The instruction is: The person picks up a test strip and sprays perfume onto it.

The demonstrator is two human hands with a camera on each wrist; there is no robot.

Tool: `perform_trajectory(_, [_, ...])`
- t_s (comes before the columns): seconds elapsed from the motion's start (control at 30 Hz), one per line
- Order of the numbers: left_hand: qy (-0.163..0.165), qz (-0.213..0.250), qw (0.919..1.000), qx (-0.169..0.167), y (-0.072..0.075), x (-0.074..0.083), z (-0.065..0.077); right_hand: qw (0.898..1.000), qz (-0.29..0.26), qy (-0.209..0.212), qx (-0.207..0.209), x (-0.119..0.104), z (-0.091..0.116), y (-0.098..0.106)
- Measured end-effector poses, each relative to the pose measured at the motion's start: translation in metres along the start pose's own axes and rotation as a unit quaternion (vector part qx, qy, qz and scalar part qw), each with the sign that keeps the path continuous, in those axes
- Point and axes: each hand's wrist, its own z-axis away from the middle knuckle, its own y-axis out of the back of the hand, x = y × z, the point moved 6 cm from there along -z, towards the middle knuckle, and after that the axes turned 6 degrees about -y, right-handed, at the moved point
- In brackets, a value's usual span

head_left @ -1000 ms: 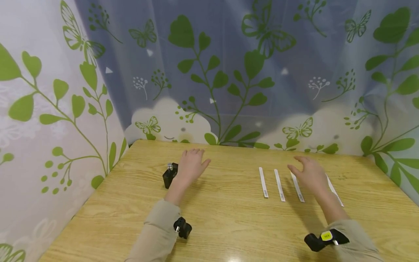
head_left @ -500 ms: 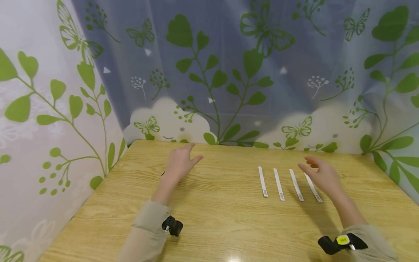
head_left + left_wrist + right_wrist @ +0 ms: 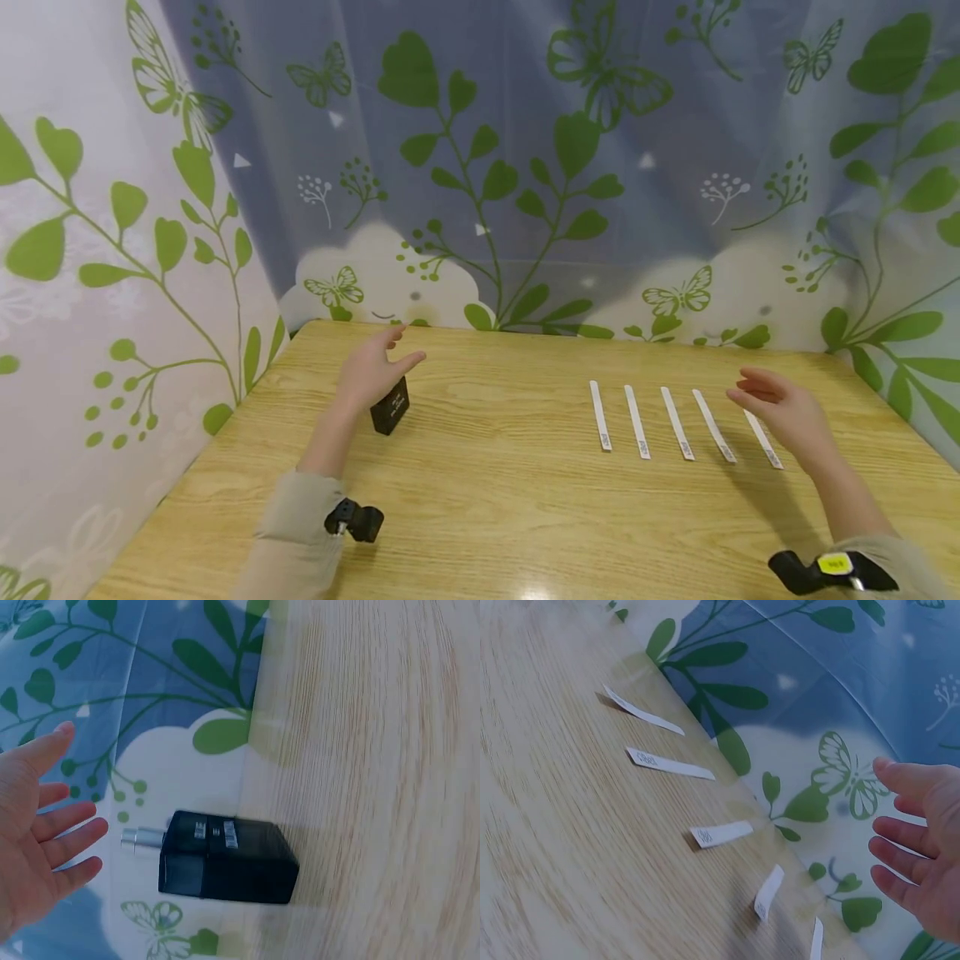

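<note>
A black perfume bottle [image 3: 392,408] with white lettering stands on the left part of the table. My left hand [image 3: 366,372] is raised beside it in the head view and hides its top. The left wrist view shows the bottle's silver sprayer neck [image 3: 142,838] pointing toward the loosely spread fingers, with a gap between. Several white paper test strips [image 3: 636,421], printed at their near ends, lie in a row on the right. Above the rightmost strip [image 3: 765,442] hovers my right hand [image 3: 789,417], fingers slightly bent, holding nothing; it covers that strip's far end.
The wooden table [image 3: 487,500] ends at the back against a blue curtain [image 3: 510,167] with green leaves and butterflies. A pale patterned curtain [image 3: 150,333] borders the left side. Black wrist cameras [image 3: 363,523] sit on both sleeves.
Both hands have moved apart: the left hand leftward past the bottle, uncovering its front, and the right hand rightward along the row, uncovering more strips. The bottle and strips have stayed put.
</note>
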Motion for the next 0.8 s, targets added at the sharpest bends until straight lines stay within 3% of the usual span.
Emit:
perform_trajectory(0.33, [0.040, 0.079, 0.9959, -0.017, 0.012, -0.035, 0.014, 0.991, -0.137, 0.005, -0.008, 0.028, 0.003, 0.020])
perform_trajectory(0.57, [0.053, 0.100, 0.9914, -0.066, 0.005, -0.051, 0.025, 0.993, -0.117, -0.019, -0.007, 0.043, 0.004, 0.024])
perform_trajectory(0.8, [0.074, 0.088, 0.9881, -0.102, -0.009, -0.055, 0.029, 0.967, -0.251, -0.020, -0.031, 0.057, 0.006, 0.026])
